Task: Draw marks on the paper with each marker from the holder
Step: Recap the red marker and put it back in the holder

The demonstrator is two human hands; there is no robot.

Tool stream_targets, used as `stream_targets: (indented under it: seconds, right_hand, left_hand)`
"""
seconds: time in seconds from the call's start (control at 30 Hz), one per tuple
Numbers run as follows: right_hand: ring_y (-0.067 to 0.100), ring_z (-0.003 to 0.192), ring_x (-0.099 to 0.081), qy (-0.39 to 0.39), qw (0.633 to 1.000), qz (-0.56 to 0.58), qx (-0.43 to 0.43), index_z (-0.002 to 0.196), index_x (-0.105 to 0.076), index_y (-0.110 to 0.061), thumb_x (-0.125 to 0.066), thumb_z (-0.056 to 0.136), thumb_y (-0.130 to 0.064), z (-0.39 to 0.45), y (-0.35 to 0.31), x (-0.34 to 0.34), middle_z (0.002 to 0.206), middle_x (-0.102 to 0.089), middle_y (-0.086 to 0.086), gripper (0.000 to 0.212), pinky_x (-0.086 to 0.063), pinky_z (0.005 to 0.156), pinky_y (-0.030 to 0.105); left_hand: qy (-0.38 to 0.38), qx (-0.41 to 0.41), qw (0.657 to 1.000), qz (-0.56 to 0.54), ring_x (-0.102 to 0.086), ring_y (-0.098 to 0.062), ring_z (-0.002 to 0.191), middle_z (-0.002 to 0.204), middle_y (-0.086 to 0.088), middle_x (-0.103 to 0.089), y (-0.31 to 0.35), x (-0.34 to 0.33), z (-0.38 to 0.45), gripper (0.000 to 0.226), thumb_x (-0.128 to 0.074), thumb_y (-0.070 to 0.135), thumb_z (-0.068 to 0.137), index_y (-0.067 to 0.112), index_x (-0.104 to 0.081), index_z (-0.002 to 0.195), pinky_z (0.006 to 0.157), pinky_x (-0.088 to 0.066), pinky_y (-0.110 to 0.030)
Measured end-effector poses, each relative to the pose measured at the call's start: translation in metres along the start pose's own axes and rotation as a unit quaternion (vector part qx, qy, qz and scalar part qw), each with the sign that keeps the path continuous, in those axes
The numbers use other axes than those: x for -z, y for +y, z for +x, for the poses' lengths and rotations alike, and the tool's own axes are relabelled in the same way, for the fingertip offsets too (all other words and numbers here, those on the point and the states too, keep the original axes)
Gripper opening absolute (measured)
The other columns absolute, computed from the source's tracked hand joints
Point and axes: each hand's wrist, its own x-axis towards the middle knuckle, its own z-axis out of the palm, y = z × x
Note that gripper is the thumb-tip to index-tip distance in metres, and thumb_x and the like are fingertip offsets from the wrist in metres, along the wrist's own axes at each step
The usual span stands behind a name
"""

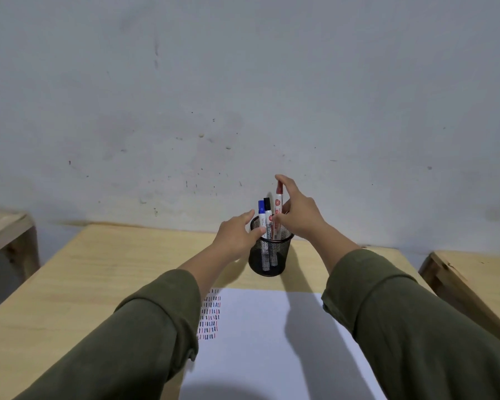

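Observation:
A black mesh holder (pixel 269 259) stands on the wooden table beyond the white paper (pixel 260 342). In it stand a blue-capped marker (pixel 261 216) and a black-capped marker (pixel 267 217). My right hand (pixel 299 215) pinches a red marker (pixel 278 202), which sits higher than the others with its lower end inside the holder's rim. My left hand (pixel 238 236) rests against the holder's left side, thumb at the rim. Rows of short blue, red and black marks (pixel 210 317) fill the paper's top left corner.
The wooden table (pixel 98 269) meets a grey wall just behind the holder. Another wooden table edge (pixel 468 278) lies to the right and a wooden bench (pixel 9 232) to the left. My green sleeves cover part of the paper.

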Motion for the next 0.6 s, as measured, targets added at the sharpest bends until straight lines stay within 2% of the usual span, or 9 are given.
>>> stream_targets:
  seconds: [0.07, 0.2, 0.33, 0.5, 0.6]
  right_hand:
    - [0.017, 0.071, -0.060, -0.008, 1.000, -0.003, -0.004, 0.141, -0.027, -0.036, -0.066, 0.080, -0.006, 0.000, 0.005, -0.004, 0.074, -0.057, 0.000, 0.079, -0.044, 0.054, 0.022]
    - [0.011, 0.066, -0.055, -0.014, 1.000, -0.004, 0.001, 0.140, -0.030, -0.034, -0.064, 0.079, -0.001, -0.002, 0.010, -0.007, 0.071, -0.054, -0.004, 0.077, -0.043, 0.051, 0.019]
    - [0.017, 0.070, -0.056, -0.016, 1.000, -0.011, 0.015, 0.140, -0.034, -0.027, -0.065, 0.076, 0.002, -0.003, 0.012, -0.010, 0.079, -0.058, 0.003, 0.077, -0.043, 0.053, 0.020]
    - [0.020, 0.089, -0.049, 0.000, 0.998, -0.057, 0.024, 0.138, -0.041, -0.018, -0.068, 0.077, -0.006, -0.001, 0.014, -0.015, 0.113, -0.051, 0.015, 0.068, -0.041, 0.076, 0.028]
    - [0.026, 0.105, -0.052, -0.006, 0.998, -0.055, 0.016, 0.141, -0.038, -0.019, -0.069, 0.077, -0.005, 0.000, 0.013, -0.015, 0.121, -0.043, 0.015, 0.072, -0.049, 0.086, 0.034]
  left_hand:
    - [-0.002, -0.005, 1.000, -0.001, -0.031, -0.023, 0.142, 0.151, -0.005, -0.039, -0.002, -0.001, 0.001, 0.058, -0.051, 0.037, 0.092, 0.020, -0.035, 0.145, 0.112, -0.026, -0.032]
    - [0.003, -0.006, 1.000, -0.014, -0.034, -0.022, 0.140, 0.149, -0.004, -0.042, -0.002, -0.003, 0.000, 0.055, -0.051, 0.037, 0.092, 0.020, -0.040, 0.143, 0.111, -0.027, -0.030]
    - [0.008, -0.006, 1.000, -0.022, -0.035, -0.021, 0.140, 0.149, -0.004, -0.043, -0.002, -0.004, -0.001, 0.054, -0.052, 0.036, 0.092, 0.020, -0.040, 0.143, 0.110, -0.028, -0.030]
    - [0.011, 0.000, 0.999, -0.036, -0.036, -0.020, 0.139, 0.148, -0.003, -0.044, -0.001, -0.003, -0.001, 0.054, -0.054, 0.034, 0.092, 0.019, -0.041, 0.142, 0.109, -0.028, -0.027]
    - [0.012, 0.004, 0.999, -0.043, -0.037, -0.021, 0.139, 0.148, -0.004, -0.045, 0.000, -0.004, -0.002, 0.054, -0.055, 0.034, 0.091, 0.019, -0.042, 0.142, 0.109, -0.029, -0.028]
